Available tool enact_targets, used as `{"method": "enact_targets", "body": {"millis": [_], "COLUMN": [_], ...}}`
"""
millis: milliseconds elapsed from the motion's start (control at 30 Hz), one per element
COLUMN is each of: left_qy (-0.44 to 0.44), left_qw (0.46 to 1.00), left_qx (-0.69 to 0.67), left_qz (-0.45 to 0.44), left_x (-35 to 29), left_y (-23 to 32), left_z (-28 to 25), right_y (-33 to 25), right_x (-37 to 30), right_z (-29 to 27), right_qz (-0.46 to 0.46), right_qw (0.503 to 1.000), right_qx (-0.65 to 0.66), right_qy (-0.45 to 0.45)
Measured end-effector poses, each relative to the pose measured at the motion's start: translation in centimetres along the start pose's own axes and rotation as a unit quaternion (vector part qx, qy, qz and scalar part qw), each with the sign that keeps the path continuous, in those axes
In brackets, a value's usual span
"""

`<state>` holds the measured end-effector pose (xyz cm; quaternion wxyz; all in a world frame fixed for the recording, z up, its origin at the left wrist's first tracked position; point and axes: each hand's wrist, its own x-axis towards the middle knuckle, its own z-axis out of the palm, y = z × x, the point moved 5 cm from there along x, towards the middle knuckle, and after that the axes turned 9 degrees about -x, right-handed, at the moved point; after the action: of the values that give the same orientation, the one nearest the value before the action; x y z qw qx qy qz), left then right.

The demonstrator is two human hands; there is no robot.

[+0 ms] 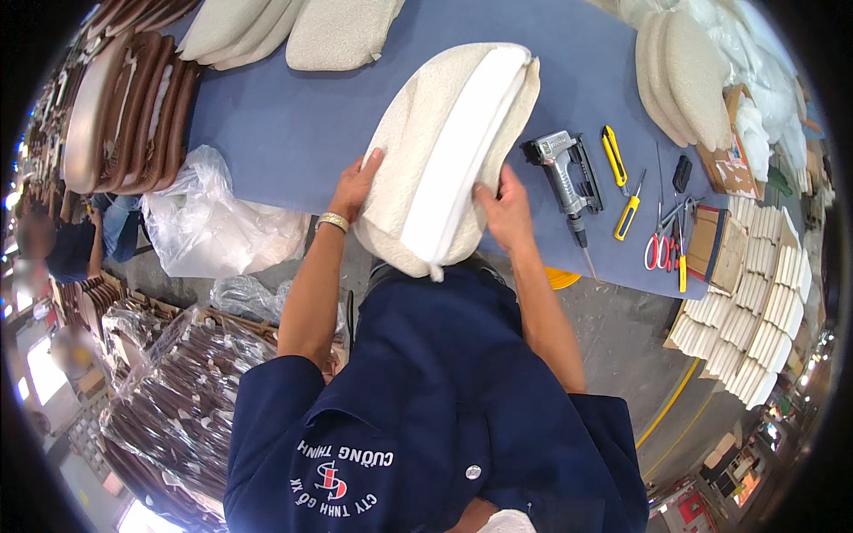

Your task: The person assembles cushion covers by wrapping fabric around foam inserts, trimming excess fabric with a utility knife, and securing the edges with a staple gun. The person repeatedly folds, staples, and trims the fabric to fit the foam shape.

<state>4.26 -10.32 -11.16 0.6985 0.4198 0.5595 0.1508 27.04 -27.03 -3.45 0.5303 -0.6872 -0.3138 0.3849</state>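
While a blue table (267, 151) stands on a grey floor (613, 346), brown padded pieces (98, 124) at its left end and pale stacked pieces (746, 302) off its right, the left hand (355, 186) and right hand (506, 209) grasp 1 cream cushion (409, 133), rounded and textured, white strip (466, 142) lengthwise, across the table's near edge.

Left fingers (374, 161), right fingers (509, 182) gripping; forearms (311, 298) angled inward.

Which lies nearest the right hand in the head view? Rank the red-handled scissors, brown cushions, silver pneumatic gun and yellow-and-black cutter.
From the right hand:
1. silver pneumatic gun, to its right
2. yellow-and-black cutter, right of the gun
3. red-handled scissors, farther right
4. brown cushions, far left
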Motion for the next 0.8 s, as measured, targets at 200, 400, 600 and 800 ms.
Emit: {"method": "enact_targets", "body": {"millis": [200,400,600,800], "left_qy": [0.033,0.161,-0.008,0.016], "left_qw": [0.945,0.766,0.709,0.681], "left_qx": [0.314,0.496,0.609,0.649], "left_qz": [0.091,0.376,0.356,0.338], "left_x": [1.7,-4.0,-6.8,-4.9], "left_y": [0.4,3.3,1.1,0.8], "left_z": [-9.6,-2.0,15.1,14.4], "right_y": [7.3,8.2,10.3,11.0], "right_x": [-4.9,-0.9,5.9,7.6], "right_z": [3.6,-1.4,-3.2,-3.1], "right_qz": [0.039,0.213,0.291,0.334], "right_qw": [0.935,0.966,0.929,0.904], "right_qx": [-0.143,0.133,0.227,0.242], "right_qy": [-0.323,-0.064,0.042,0.113]}}
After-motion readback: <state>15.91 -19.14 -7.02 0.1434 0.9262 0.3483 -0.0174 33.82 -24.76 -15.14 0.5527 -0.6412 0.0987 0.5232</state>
